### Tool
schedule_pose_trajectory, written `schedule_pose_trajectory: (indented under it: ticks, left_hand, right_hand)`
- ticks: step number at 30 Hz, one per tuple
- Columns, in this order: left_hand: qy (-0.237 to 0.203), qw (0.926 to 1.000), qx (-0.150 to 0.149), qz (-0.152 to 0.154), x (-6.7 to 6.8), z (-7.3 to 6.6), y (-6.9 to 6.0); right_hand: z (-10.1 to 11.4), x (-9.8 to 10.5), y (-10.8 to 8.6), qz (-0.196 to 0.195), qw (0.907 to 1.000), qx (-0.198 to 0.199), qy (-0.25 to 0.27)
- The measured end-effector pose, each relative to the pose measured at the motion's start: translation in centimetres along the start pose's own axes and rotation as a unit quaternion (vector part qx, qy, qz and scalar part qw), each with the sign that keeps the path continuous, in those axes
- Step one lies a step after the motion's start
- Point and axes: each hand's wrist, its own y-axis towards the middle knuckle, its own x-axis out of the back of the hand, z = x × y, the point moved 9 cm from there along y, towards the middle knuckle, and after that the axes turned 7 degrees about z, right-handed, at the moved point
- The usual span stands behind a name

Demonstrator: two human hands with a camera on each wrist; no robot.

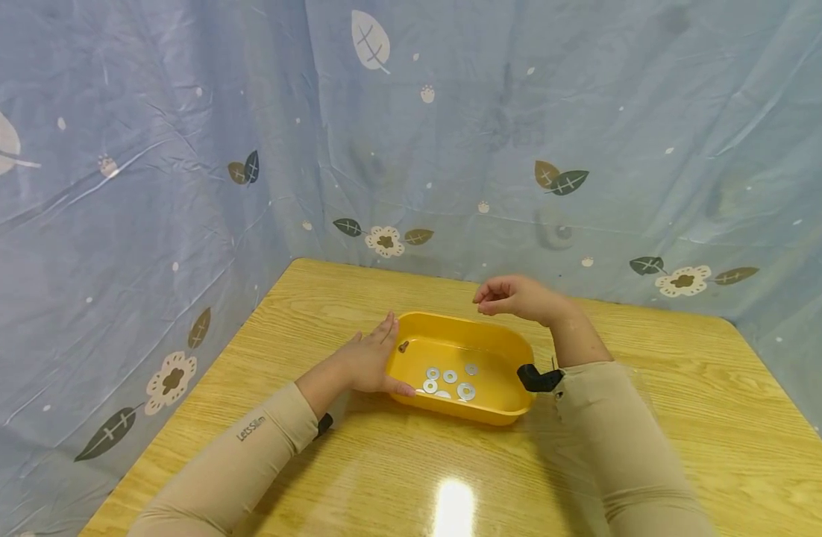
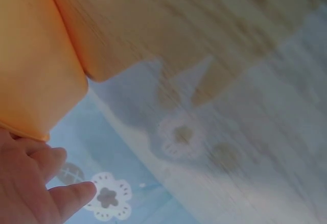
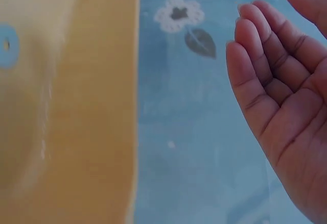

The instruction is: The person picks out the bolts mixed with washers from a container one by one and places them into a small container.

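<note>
A yellow plastic tray (image 1: pixel 461 409) stands on the table. Several flat silver washers (image 1: pixel 466 391) lie toward its near side, and a small brownish metal piece (image 1: pixel 403 346), its kind unclear, is at the left end. My left hand (image 1: pixel 369 362) rests on the tray's left end, thumb on the near rim and fingers fairly straight toward the far corner. In the left wrist view, fingers (image 2: pixel 71 201) show beside the tray's wall (image 2: pixel 46 55). Above the far rim hovers my right hand (image 1: pixel 515 298), loosely curved. The right wrist view shows its thumb apart from the fingers, nothing visible between them.
The tray sits on a wood-grain table (image 1: pixel 371 477) with a bright glare spot near the front. A blue patterned curtain (image 1: pixel 451 149) hangs behind and along both sides. A black wrist-camera mount (image 1: pixel 538 378) on the right arm overlaps the tray's right end.
</note>
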Motion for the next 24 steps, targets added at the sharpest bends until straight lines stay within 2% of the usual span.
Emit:
schedule_pose_trajectory:
  ticks: [5, 13, 24]
  left_hand:
    - [0.002, 1.0000, 0.001, 0.000, 0.0, 0.0, 0.1]
    - [-0.004, 1.0000, 0.000, -0.003, -0.1, 0.2, 0.2]
    - [0.007, 1.0000, -0.004, -0.003, -0.1, 0.1, 0.2]
  right_hand:
    - [0.7, -1.7, 2.2, 0.006, 0.9998, 0.003, -0.017]
    - [1.2, -5.0, 5.3, 0.046, 0.9984, 0.022, -0.027]
    - [0.9, -8.1, 8.4, 0.061, 0.9938, 0.016, -0.092]
